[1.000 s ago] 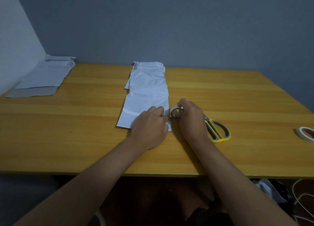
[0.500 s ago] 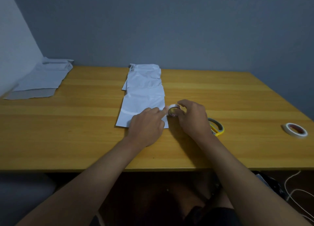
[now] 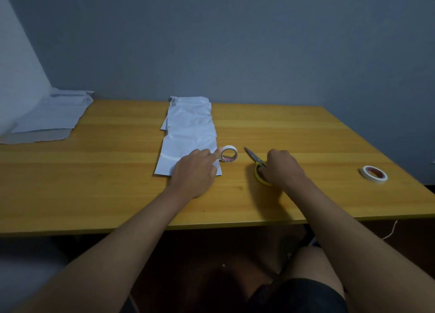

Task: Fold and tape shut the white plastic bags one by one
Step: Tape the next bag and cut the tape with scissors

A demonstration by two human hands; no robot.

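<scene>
The white bag (image 3: 188,133) lies flat, folded long and creased. The left hand (image 3: 195,171) presses it, one finger touching the tape (image 3: 228,154). The right hand (image 3: 280,169) grips the scissors (image 3: 254,158).

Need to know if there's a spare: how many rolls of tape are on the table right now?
2. One tape roll stands on edge beside the folded white bag, at the left hand's fingertip. The other roll lies flat near the table's right edge.
</scene>
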